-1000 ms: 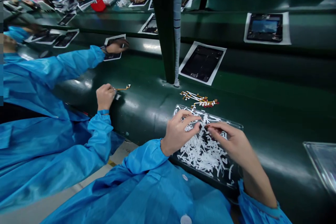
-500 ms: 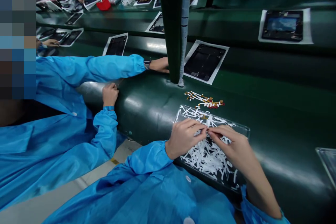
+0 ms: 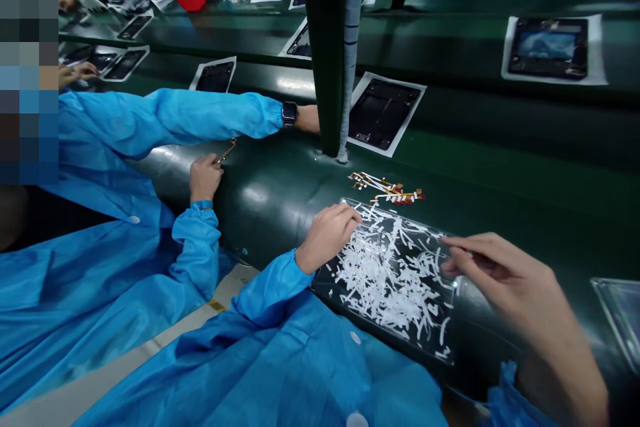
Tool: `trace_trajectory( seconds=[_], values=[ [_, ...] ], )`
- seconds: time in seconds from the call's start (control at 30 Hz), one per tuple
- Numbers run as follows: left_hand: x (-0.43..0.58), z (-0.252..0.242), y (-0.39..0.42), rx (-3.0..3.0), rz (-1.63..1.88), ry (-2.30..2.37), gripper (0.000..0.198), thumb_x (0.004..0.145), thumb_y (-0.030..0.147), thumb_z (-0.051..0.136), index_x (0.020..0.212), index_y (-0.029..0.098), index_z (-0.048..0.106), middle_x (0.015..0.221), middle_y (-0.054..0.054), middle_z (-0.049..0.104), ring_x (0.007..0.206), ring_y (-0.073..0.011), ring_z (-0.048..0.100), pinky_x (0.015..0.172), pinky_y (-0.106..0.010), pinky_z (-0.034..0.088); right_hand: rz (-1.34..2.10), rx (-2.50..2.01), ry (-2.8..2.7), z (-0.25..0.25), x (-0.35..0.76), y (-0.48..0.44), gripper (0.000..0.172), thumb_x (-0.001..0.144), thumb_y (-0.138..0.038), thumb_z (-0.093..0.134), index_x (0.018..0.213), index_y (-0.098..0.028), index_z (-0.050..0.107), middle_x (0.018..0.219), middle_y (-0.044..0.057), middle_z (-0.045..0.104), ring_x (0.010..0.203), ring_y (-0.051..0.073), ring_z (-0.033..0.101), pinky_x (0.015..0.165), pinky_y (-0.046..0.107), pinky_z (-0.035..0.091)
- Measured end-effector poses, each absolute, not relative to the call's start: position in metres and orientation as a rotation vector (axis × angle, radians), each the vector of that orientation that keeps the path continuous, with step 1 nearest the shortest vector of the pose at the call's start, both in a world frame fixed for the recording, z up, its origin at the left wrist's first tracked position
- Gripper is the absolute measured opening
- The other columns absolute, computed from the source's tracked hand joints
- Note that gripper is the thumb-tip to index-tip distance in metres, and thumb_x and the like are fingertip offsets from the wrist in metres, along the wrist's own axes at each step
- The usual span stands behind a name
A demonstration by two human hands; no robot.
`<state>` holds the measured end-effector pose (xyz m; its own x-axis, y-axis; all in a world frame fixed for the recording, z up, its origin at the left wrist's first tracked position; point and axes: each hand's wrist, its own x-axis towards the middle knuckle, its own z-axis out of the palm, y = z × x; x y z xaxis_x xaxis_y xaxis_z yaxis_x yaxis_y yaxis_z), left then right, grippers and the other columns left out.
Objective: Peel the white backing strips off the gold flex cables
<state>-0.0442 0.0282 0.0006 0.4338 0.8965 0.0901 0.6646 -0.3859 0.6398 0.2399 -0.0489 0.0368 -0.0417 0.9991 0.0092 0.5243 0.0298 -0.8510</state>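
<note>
Clear plastic tray (image 3: 453,337) of white strips (image 3: 390,273), hands just split apart

Left hand (image 3: 325,237) sits loosely curled at the tray's near-left corner, can't tell if it's holding anything. Right hand (image 3: 505,273) has swung off past the right edge, fingertips pinched, looks like one thin strip. So that piece is peeled free. Beyond: orange flex cables (image 3: 387,188), a co-worker's hand (image 3: 204,177), tablet shells (image 3: 383,113) on the belt.

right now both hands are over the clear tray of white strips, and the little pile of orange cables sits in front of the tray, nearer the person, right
Not quite. In the head view the pile of orange cables lies beyond the clear tray, on the far side from the person. The left hand rests at the tray's left edge over the white strips, and the right hand is at its right edge.
</note>
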Motion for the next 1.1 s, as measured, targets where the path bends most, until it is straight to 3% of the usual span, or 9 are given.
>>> trace_trajectory(
  seconds=[0.13, 0.23, 0.3, 0.37, 0.57, 0.7, 0.8, 0.9, 1.1],
  values=[
    [-0.035, 0.017, 0.023, 2.169, 0.670, 1.032, 0.039, 0.095, 0.002, 0.042, 0.113, 0.024, 0.069, 0.124, -0.004, 0.068, 0.120, -0.0213, 0.059, 0.103, -0.040, 0.046, 0.774, -1.533, -1.851, 0.046, 0.230, -0.049, 0.036, 0.096, -0.044, 0.063, 0.131, -0.035, 0.069, 0.103, 0.005, 0.072, 0.081, 0.021, 0.071, 0.068, 0.035, 0.062],
    [-0.023, 0.028, 0.016, 2.022, 0.740, 0.790, 0.024, 0.098, 0.023, 0.061, 0.121, 0.022, 0.068, 0.121, -0.006, 0.070, 0.114, -0.0196, 0.064, 0.100, -0.036, 0.051, 0.770, -1.461, -1.955, 0.046, 0.215, -0.048, 0.052, 0.098, -0.041, 0.061, 0.149, -0.033, 0.053, 0.098, 0.004, 0.075, 0.079, 0.021, 0.073, 0.070, 0.035, 0.063],
    [-0.017, 0.030, 0.012, 1.961, 0.762, 0.706, 0.023, 0.096, 0.034, 0.068, 0.113, 0.020, 0.072, 0.112, -0.006, 0.074, 0.105, -0.0188, 0.067, 0.094, -0.034, 0.054, 0.788, -1.415, -2.004, 0.043, 0.208, -0.046, 0.057, 0.100, -0.038, 0.059, 0.155, -0.032, 0.045, 0.095, 0.004, 0.075, 0.079, 0.020, 0.073, 0.071, 0.034, 0.064],
    [-0.014, 0.027, 0.010, 1.898, 0.781, 0.701, 0.017, 0.096, 0.034, 0.068, 0.102, 0.019, 0.075, 0.101, -0.005, 0.075, 0.097, -0.0174, 0.069, 0.089, -0.032, 0.054, 0.757, -1.388, -2.051, 0.041, 0.203, -0.045, 0.056, 0.101, -0.033, 0.057, 0.156, -0.032, 0.043, 0.097, 0.003, 0.074, 0.080, 0.019, 0.073, 0.072, 0.032, 0.063],
    [-0.013, 0.020, 0.010, 1.800, 0.776, 0.909, 0.009, 0.093, 0.023, 0.068, 0.099, 0.020, 0.075, 0.092, -0.002, 0.075, 0.086, -0.0156, 0.069, 0.080, -0.029, 0.055, 0.476, -1.362, -2.159, 0.046, 0.196, -0.045, 0.046, 0.103, -0.023, 0.052, 0.148, -0.032, 0.054, 0.113, 0.005, 0.075, 0.091, 0.021, 0.074, 0.077, 0.034, 0.058],
    [-0.011, 0.017, 0.007, 1.937, 0.801, 0.961, 0.011, 0.091, 0.023, 0.066, 0.098, 0.021, 0.075, 0.089, -0.002, 0.074, 0.085, -0.0166, 0.069, 0.078, -0.029, 0.055, 0.481, -1.400, -2.073, 0.043, 0.194, -0.043, 0.038, 0.102, -0.027, 0.055, 0.139, -0.029, 0.062, 0.118, 0.005, 0.076, 0.100, 0.024, 0.075, 0.086, 0.037, 0.060],
    [-0.009, 0.015, 0.005, 1.971, 0.826, 0.999, 0.010, 0.089, 0.022, 0.066, 0.095, 0.020, 0.075, 0.086, -0.001, 0.074, 0.080, -0.0158, 0.069, 0.076, -0.029, 0.055, 0.530, -1.448, -2.060, 0.040, 0.194, -0.040, 0.025, 0.101, -0.032, 0.055, 0.120, -0.025, 0.070, 0.109, 0.005, 0.077, 0.095, 0.024, 0.075, 0.086, 0.038, 0.059],
    [-0.010, 0.014, 0.003, 1.932, 0.826, 1.051, 0.010, 0.086, 0.019, 0.068, 0.093, 0.021, 0.075, 0.083, 0.000, 0.073, 0.077, -0.0148, 0.069, 0.074, -0.028, 0.054, 0.532, -1.443, -2.107, 0.038, 0.192, -0.037, 0.017, 0.102, -0.029, 0.053, 0.104, -0.022, 0.068, 0.098, 0.005, 0.075, 0.088, 0.021, 0.073, 0.079, 0.035, 0.056],
    [-0.009, 0.011, 0.007, 1.654, 0.801, 1.068, 0.008, 0.083, 0.022, 0.071, 0.089, 0.018, 0.075, 0.082, -0.001, 0.072, 0.073, -0.0127, 0.065, 0.066, -0.025, 0.049, 0.300, -1.468, -2.106, 0.032, 0.178, -0.037, 0.013, 0.102, -0.024, 0.051, 0.098, -0.021, 0.062, 0.089, 0.004, 0.072, 0.080, 0.018, 0.072, 0.068, 0.029, 0.050]
  ],
)
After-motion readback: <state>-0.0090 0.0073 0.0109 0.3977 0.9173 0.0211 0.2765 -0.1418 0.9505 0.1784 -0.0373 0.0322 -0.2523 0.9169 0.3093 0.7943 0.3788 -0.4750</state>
